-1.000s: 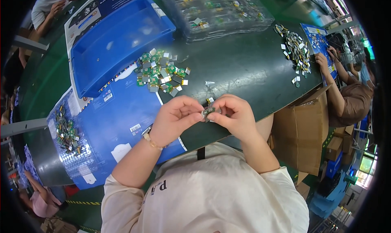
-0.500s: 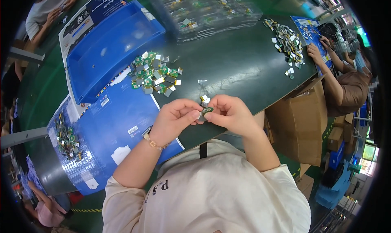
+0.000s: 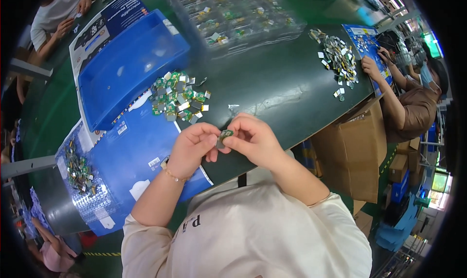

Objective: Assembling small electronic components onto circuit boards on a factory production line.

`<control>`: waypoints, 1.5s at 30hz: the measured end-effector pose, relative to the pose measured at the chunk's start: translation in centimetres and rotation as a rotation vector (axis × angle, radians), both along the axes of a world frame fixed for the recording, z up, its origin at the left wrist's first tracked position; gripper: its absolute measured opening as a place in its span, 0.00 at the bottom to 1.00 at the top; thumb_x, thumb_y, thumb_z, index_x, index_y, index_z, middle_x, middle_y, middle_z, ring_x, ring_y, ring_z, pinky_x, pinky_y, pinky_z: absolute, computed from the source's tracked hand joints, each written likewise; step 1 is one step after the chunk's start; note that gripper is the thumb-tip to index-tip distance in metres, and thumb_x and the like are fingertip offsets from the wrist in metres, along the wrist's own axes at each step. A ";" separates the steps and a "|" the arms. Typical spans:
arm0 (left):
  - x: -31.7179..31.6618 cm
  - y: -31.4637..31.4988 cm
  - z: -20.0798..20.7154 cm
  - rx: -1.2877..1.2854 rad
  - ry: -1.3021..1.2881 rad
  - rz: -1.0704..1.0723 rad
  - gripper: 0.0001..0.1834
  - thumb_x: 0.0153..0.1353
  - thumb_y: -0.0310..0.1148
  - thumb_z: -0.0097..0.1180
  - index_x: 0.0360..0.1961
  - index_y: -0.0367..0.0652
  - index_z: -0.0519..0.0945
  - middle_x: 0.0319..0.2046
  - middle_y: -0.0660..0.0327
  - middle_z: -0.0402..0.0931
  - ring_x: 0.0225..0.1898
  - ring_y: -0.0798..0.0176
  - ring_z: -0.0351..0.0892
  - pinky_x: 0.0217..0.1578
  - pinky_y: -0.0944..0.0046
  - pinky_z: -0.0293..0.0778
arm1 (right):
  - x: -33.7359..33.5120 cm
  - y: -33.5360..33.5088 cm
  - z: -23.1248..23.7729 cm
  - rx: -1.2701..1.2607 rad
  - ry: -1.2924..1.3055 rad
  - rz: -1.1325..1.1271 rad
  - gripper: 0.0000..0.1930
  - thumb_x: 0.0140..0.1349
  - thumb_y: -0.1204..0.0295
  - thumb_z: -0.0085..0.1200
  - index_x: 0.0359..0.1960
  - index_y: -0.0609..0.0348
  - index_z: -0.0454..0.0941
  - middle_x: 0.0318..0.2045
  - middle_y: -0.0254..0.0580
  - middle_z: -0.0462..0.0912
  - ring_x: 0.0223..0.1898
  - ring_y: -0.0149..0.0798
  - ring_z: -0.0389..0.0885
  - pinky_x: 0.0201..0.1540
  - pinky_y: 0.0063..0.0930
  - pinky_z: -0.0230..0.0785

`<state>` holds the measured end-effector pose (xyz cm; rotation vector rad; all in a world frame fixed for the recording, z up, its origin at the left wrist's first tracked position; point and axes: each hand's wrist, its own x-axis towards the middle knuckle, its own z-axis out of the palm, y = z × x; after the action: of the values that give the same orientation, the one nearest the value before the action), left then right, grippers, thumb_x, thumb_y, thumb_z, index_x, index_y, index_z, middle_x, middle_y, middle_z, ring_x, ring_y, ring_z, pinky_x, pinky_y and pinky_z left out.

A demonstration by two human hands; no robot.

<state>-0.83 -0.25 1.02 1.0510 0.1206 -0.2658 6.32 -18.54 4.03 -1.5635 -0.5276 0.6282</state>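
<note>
Two hands meet above the worktop [image 3: 277, 83], near its front edge: the left hand [image 3: 191, 146] and the right hand [image 3: 254, 138] both grip one small green circuit board [image 3: 226, 133] with a grey part, pinched between their fingertips. The board is in front of the person's chest.

Just beyond the hands, a small shiny scrap [image 3: 233, 106] lies on the dark green surface. Open room stretches from there to the right, ending at a second heap of parts [image 3: 339, 58] near a co-worker's hand [image 3: 372, 69]. On the far side, clear stacked trays [image 3: 255, 43] bound it. Left of it, near the left hand, a loose pile of boards [image 3: 179, 98] crowds against a blue bin [image 3: 127, 76], and a blue printed sheet [image 3: 131, 149] reaches to the front edge. A cardboard box [image 3: 345, 156] stands against that edge on the right.

Both forearms rise from below and angle inward, elbows bent. The thumbs lie uppermost, with the fingers curled; a bracelet [image 3: 176, 178] circles the left wrist.
</note>
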 end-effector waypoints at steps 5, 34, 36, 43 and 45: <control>0.1 0.4 0.1 -0.144 0.040 0.058 0.07 0.66 0.33 0.48 0.41 0.44 0.73 0.32 0.54 0.80 0.23 0.70 0.77 0.21 0.75 0.71 | 0.6 1.1 0.3 0.007 0.057 0.014 0.05 0.57 0.74 0.59 0.29 0.60 0.75 0.27 0.29 0.71 0.24 0.19 0.68 0.26 0.14 0.60; 0.2 -0.1 -0.2 -0.085 0.107 0.217 0.11 0.67 0.33 0.47 0.45 0.38 0.75 0.34 0.56 0.81 0.32 0.65 0.83 0.32 0.72 0.78 | 0.5 2.2 -1.0 -0.048 -0.260 -0.177 0.09 0.54 0.77 0.61 0.24 0.60 0.70 0.26 0.29 0.67 0.23 0.19 0.64 0.24 0.14 0.57; 0.2 -0.2 -0.4 -0.086 0.118 0.228 0.11 0.67 0.33 0.47 0.45 0.38 0.75 0.33 0.56 0.81 0.32 0.65 0.83 0.32 0.72 0.78 | 0.5 2.3 -0.9 -0.046 -0.319 -0.190 0.10 0.54 0.77 0.61 0.24 0.60 0.69 0.25 0.29 0.67 0.23 0.20 0.64 0.24 0.15 0.57; 0.2 -0.6 0.1 -0.073 0.188 0.276 0.12 0.68 0.34 0.46 0.45 0.38 0.75 0.32 0.58 0.80 0.32 0.65 0.83 0.32 0.72 0.78 | 0.7 2.6 -0.7 -0.106 -0.420 -0.198 0.12 0.51 0.77 0.63 0.22 0.59 0.68 0.22 0.31 0.67 0.21 0.24 0.64 0.23 0.18 0.58; 0.1 -0.5 -0.3 -0.051 0.184 0.261 0.12 0.68 0.35 0.46 0.44 0.37 0.75 0.32 0.57 0.80 0.33 0.65 0.82 0.33 0.72 0.78 | 0.7 2.6 -0.9 -0.117 -0.425 -0.206 0.12 0.50 0.77 0.63 0.22 0.59 0.68 0.22 0.31 0.67 0.21 0.24 0.64 0.23 0.18 0.59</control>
<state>-0.70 -0.79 0.70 0.9472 0.4117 -0.1278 6.98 -15.93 3.12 -1.8466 -0.6421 0.1689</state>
